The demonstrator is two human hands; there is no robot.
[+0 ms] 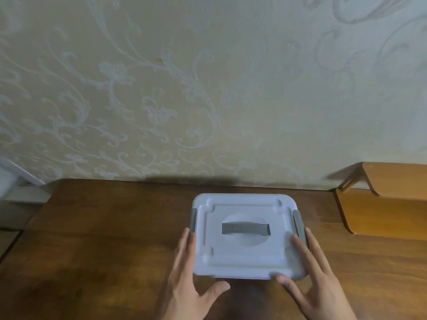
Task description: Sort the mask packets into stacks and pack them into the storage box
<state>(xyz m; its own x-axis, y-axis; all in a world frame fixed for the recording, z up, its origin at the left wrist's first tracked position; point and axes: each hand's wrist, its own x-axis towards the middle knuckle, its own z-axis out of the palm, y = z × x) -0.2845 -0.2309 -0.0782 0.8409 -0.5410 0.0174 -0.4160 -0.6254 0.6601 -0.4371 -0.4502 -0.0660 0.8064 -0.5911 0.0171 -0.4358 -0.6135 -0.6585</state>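
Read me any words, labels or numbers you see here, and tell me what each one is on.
Nothing here can be read.
Grey handle on the storage box lid: faint raised marks, too blurred to read.
Wall: a floral pattern only, no text.

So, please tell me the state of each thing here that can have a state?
storage box: lid on, standing flat on the table.
side clips: down against the box sides.
lid handle: folded flat in its recess.
left hand: fingers straight, against the box's left side.
right hand: fingers straight, against the right side.
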